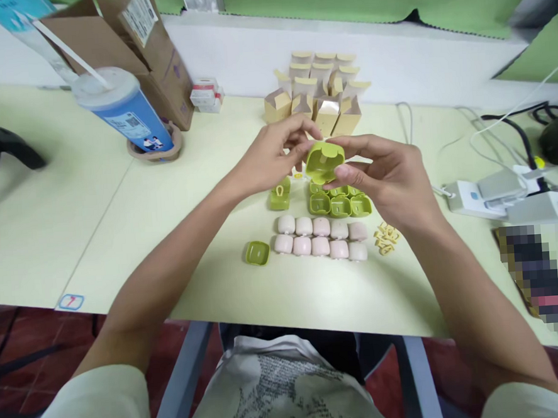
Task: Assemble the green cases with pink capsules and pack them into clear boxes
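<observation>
As hands (275, 154) (395, 173) hold a case (324, 159), sticker (71, 302) reads “7”; cup (132, 120) illegible.

Pale table (212, 285), green shells (340, 207), pinkish cases (320, 245), yellow pieces (385, 238), cartons (326, 113)

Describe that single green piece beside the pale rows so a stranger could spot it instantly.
On the table are two rows of pale pieces. Just left of the nearer row lies a green shell. It sits alone, unlike the clustered green cups.
</observation>
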Action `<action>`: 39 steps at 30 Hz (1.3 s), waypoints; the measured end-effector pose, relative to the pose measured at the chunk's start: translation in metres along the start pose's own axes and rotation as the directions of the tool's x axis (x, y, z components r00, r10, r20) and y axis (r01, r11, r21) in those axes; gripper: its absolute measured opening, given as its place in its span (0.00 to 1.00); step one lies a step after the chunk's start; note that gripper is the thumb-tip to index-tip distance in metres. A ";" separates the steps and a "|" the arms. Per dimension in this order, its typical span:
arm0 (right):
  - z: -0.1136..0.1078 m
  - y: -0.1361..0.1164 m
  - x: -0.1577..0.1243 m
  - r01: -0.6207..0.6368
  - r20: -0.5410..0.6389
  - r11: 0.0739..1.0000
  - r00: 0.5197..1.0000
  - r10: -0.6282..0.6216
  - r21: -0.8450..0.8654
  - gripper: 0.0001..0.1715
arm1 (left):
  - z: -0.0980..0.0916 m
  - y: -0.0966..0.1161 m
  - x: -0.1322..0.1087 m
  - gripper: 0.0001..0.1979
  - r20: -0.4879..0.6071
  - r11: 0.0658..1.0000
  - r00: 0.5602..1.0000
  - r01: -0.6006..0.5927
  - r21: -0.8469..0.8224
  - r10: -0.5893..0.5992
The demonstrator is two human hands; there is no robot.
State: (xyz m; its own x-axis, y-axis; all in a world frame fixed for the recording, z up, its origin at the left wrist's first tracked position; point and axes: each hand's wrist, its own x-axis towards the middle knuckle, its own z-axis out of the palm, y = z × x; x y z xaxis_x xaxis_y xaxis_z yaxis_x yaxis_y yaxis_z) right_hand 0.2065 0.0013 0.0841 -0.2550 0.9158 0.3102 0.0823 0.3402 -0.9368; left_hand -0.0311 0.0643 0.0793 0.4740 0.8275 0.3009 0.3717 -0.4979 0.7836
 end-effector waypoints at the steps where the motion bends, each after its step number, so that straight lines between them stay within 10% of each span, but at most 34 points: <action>1: -0.001 0.003 0.001 0.008 -0.028 0.999 1.000 -0.010 -0.043 0.22 | -0.007 0.000 0.000 0.16 0.015 0.999 1.000 0.023 0.042 -0.023; 8: 0.015 0.034 0.014 0.146 0.089 0.736 0.989 -0.116 -0.661 0.13 | -0.051 0.007 -0.005 0.20 0.287 0.728 0.879 0.092 0.680 -0.380; 14: 0.034 0.049 0.014 0.214 0.215 0.417 0.976 -0.044 -0.883 0.16 | -0.041 0.009 -0.009 0.22 0.318 0.617 0.849 0.011 0.787 -0.421; 24: 0.044 0.057 0.012 0.240 0.260 0.331 0.966 0.017 -0.913 0.17 | -0.031 0.007 -0.007 0.18 0.379 0.643 0.816 -0.013 0.765 -0.435; 39: 0.044 0.059 0.012 0.187 0.235 0.449 0.970 0.053 -0.874 0.18 | -0.033 0.004 -0.006 0.19 0.413 0.673 0.801 -0.019 0.739 -0.432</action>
State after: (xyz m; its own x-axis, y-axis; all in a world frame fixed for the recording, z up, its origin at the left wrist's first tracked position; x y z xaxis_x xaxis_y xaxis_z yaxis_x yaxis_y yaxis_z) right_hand 0.1656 0.0229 0.0252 -0.4699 0.8567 0.2128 0.8308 0.5106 -0.2213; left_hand -0.0587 0.0663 0.0983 0.5494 0.7710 -0.3221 0.8315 -0.5425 0.1197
